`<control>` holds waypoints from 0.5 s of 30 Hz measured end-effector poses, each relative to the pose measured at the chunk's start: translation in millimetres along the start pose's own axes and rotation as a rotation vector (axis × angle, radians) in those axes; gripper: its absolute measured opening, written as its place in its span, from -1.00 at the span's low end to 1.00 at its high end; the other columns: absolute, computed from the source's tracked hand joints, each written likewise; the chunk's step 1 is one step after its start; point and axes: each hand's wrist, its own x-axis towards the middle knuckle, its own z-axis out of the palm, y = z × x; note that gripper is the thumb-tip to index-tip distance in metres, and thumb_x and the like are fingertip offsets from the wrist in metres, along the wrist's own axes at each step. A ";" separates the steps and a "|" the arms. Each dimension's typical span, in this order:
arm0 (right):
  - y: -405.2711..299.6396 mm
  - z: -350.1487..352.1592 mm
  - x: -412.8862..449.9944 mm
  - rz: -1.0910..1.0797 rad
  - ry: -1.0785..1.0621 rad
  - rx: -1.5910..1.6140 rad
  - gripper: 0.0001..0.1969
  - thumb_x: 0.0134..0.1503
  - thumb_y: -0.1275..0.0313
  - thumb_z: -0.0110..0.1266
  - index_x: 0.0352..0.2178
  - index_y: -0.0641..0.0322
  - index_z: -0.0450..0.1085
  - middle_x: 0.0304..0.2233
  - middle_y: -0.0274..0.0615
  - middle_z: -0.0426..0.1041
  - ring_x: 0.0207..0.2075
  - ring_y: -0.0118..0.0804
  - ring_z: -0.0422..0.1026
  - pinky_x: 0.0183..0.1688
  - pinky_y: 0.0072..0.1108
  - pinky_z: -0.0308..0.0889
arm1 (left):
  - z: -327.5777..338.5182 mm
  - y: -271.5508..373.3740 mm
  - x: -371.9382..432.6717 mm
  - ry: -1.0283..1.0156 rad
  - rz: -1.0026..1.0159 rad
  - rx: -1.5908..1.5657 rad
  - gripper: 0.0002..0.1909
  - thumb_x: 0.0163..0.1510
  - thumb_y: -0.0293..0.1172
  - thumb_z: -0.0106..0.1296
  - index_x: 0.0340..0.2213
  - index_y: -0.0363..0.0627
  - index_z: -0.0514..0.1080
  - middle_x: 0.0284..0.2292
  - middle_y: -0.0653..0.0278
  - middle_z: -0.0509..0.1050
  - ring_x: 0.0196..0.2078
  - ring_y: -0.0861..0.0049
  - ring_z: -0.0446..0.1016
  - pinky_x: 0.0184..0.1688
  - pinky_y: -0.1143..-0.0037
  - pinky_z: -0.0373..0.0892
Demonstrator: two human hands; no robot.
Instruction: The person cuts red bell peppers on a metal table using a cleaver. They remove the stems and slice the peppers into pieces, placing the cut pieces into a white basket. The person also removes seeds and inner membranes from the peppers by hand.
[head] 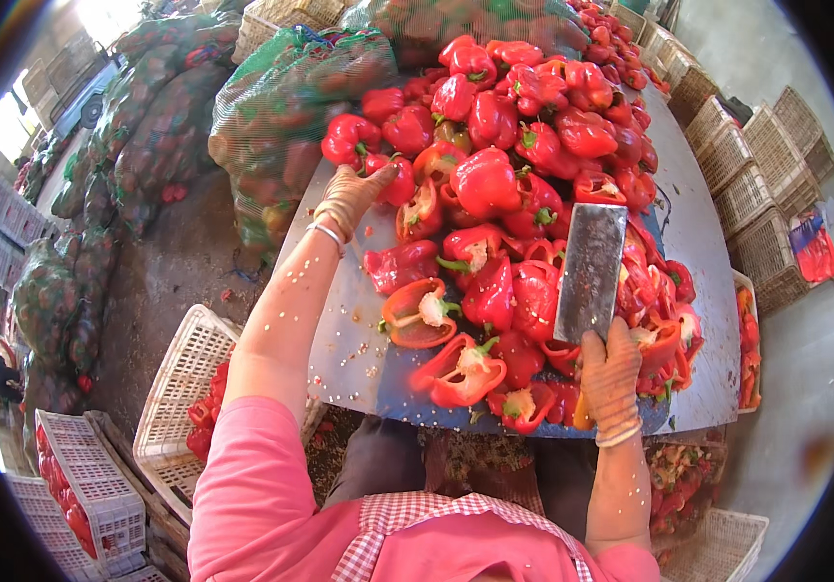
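Observation:
My right hand (610,375), in a soiled glove, grips the handle of a cleaver (590,273). Its broad, wet steel blade points away from me over the peppers. My gloved left hand (353,195) is at the left edge of a heap of red bell peppers (493,120), fingers against one whole pepper (395,185); whether they close around it is hidden. Between my hands lie split peppers, among them a half (421,313) showing its pale core and green stem. More cut pieces (653,342) crowd the right of the blade.
A metal-topped table (348,364) bears the heap, with scattered seeds. Green mesh sacks (279,138) stand beyond its left side. A plastic crate (184,393) with red pieces sits by my left leg. Stacked crates (744,182) line the right wall; a crate of pepper scraps (682,480) stands lower right.

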 end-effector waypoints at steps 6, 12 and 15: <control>-18.1 -5.7 -17.6 0.217 -0.040 0.147 -0.91 0.12 0.51 -0.06 -0.46 0.30 0.24 -0.69 -0.24 0.34 -0.69 -0.44 0.33 -0.62 -0.54 0.24 | 16.6 72.3 -14.7 -0.308 -0.223 -0.084 -0.02 -0.33 -0.11 0.44 0.07 -0.22 0.17 -0.09 0.17 0.41 -0.10 0.46 0.42 -0.07 0.46 0.37; -13.5 3.5 -24.9 0.258 -0.068 0.185 -0.93 0.12 0.49 -0.08 -0.43 0.27 0.24 -0.68 -0.31 0.30 -0.69 -0.51 0.26 -0.63 -0.63 0.22 | 22.0 16.6 -11.6 -0.166 0.068 -0.229 -0.03 -0.44 -0.24 0.48 0.03 -0.24 0.22 -0.11 0.13 0.43 -0.08 0.38 0.42 -0.05 0.43 0.39; -16.4 4.5 -29.0 0.290 -0.036 0.270 -0.94 0.12 0.49 -0.08 -0.42 0.26 0.26 -0.67 -0.31 0.31 -0.69 -0.52 0.26 -0.63 -0.64 0.22 | 16.5 24.7 -43.1 -0.176 0.102 -0.443 -0.09 -0.38 -0.38 0.44 0.04 -0.20 0.21 -0.12 0.18 0.43 -0.10 0.40 0.43 -0.07 0.44 0.40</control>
